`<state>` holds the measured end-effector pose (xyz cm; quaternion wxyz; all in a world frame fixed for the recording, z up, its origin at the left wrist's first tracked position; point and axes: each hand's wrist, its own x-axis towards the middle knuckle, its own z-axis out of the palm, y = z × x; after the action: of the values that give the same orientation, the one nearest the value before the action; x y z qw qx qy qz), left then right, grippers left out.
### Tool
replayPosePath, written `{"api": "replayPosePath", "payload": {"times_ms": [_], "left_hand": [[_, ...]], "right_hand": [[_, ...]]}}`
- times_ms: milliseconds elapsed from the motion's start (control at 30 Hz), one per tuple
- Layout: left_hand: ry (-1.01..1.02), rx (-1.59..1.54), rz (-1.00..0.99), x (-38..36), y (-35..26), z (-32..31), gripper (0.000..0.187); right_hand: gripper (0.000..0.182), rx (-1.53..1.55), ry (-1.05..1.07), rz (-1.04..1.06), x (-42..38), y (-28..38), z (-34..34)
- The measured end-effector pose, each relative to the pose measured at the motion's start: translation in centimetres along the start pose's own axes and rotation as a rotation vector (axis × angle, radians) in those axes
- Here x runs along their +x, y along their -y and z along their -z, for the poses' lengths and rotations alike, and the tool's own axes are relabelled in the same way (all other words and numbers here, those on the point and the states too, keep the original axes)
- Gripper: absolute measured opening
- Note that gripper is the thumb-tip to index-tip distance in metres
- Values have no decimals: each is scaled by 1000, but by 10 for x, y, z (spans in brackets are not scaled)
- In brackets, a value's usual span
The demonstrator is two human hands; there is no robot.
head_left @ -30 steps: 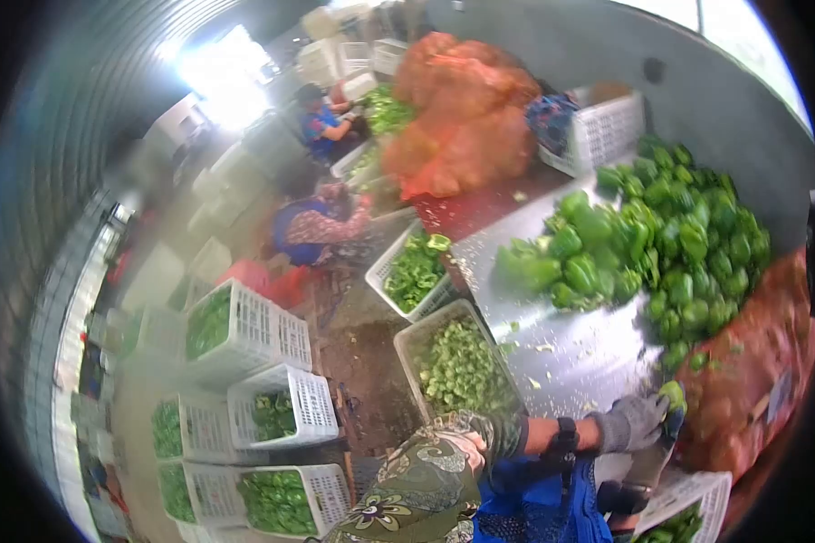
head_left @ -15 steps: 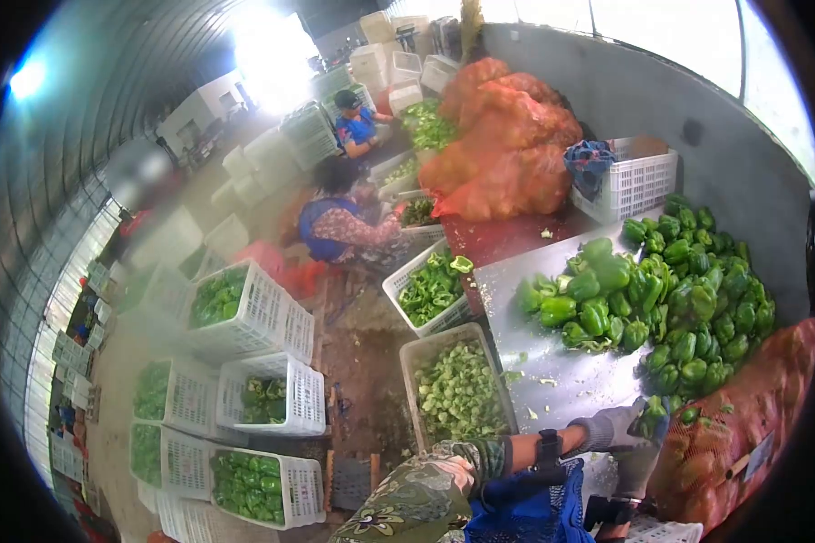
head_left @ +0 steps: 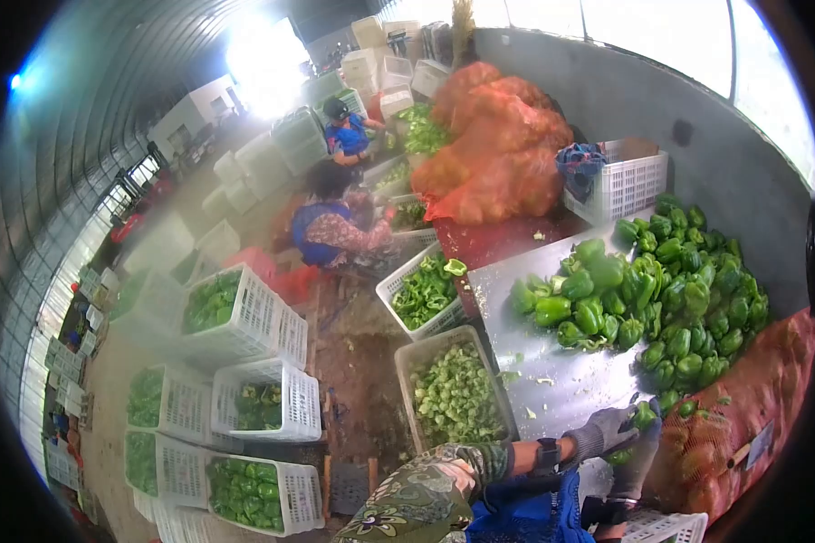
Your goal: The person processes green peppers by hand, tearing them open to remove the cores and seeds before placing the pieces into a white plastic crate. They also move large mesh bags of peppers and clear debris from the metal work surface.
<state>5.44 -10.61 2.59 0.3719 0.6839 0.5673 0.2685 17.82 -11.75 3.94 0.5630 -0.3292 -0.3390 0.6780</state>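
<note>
At the near edge of the metal table, both my hands wear grey gloves and are close together. My left hand reaches in from the left, its fingers closed on a green bell pepper. My right hand comes up from below, its fingers curled against the same pepper; whether it also has a tool in it is hidden. A smaller green piece shows between the hands. Beyond them, a big heap of green bell peppers covers the far right of the metal tabletop.
A crate of pale green pepper cores stands left of the table, below a crate of cut peppers. A red mesh sack leans at the right. Orange sacks are piled behind. Two co-workers sit further off. Stacked white crates line the left.
The view has shifted slightly. My hands have turned a little around the pepper, and a green piece now shows between them. The nearer co-worker's arm has moved slightly.
</note>
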Motion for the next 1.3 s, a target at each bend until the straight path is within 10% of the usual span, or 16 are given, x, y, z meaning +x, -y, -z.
{"api": "replayPosePath", "payload": {"times_ms": [333, 600, 800, 933, 1033, 1167, 1300], "left_hand": [[225, -431, -11, -1, 6, 30, 43], [287, 317, -22, -5, -2, 46, 47], [418, 282, 25, -13, -5, 71, 48], [-27, -29, 13, -7, 52, 96, 48], [88, 372, 286, -49, 100, 139, 52], [345, 647, 652, -94, 192, 159, 70], [-140, 724, -98, -78, 192, 150, 61]], "right_hand": [[60, -167, 92, -25, -7, -5, 4], [49, -256, 48, -169, -8, -20, 14], [45, -591, -151, 111, 5, -47, 18], [46, -53, -108, -133, 9, -68, 75], [41, 727, 338, -272, 4, -32, 43], [50, 704, 171, -94, -33, 10, 18], [60, 670, 155, -101, -8, 13, -1]]}}
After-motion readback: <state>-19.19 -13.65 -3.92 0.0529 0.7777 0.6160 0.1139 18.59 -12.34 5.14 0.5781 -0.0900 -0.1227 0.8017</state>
